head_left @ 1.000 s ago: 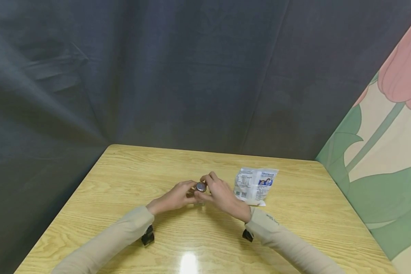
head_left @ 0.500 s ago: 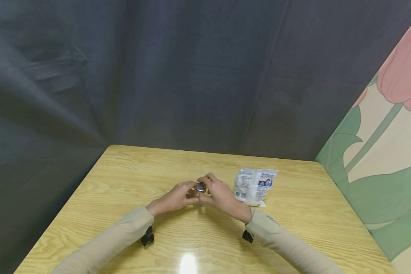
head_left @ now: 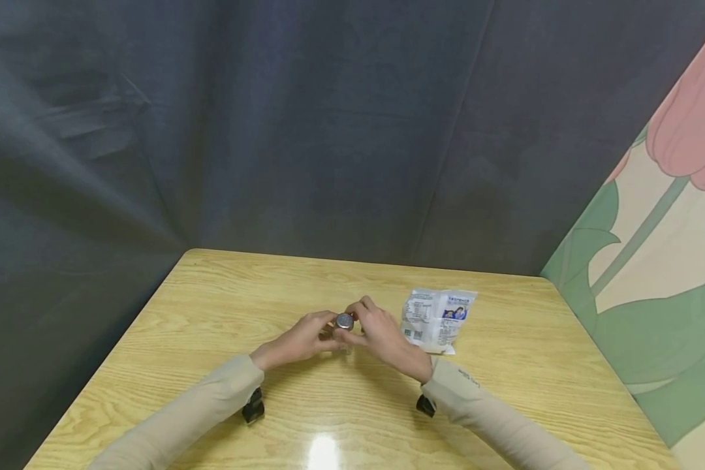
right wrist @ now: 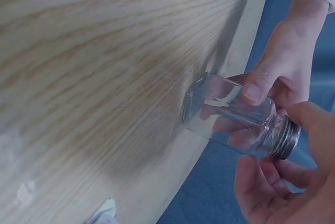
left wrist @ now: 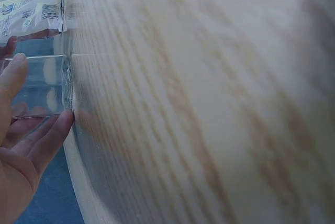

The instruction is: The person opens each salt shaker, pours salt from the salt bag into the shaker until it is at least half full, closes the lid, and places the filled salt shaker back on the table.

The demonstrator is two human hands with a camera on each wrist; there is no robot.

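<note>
A clear bottle (right wrist: 201,111) with a square-sided body and a silver screw cap (head_left: 344,320) stands upright, its base right at the wooden tabletop. My left hand (head_left: 302,337) grips the body, thumb on one side and fingers behind it, as the left wrist view also shows with the see-through wall (left wrist: 39,80). Around the cap, the thumb and fingers of my right hand (head_left: 382,334) are curled, pinching its edge. From above, both hands hide most of the bottle. Through the clear wall, no contents show in the right wrist view.
Just right of my right hand lies a white printed packet (head_left: 437,320) with a blue picture. Beyond the far edge of the wooden table (head_left: 241,281) hangs a dark curtain (head_left: 329,130). A flower-painted wall (head_left: 652,294) stands at the right.
My right hand's fingers have shifted slightly around the cap, first curling further over it, then moving back to its right side. The left hand, bottle and packet stay in place.
</note>
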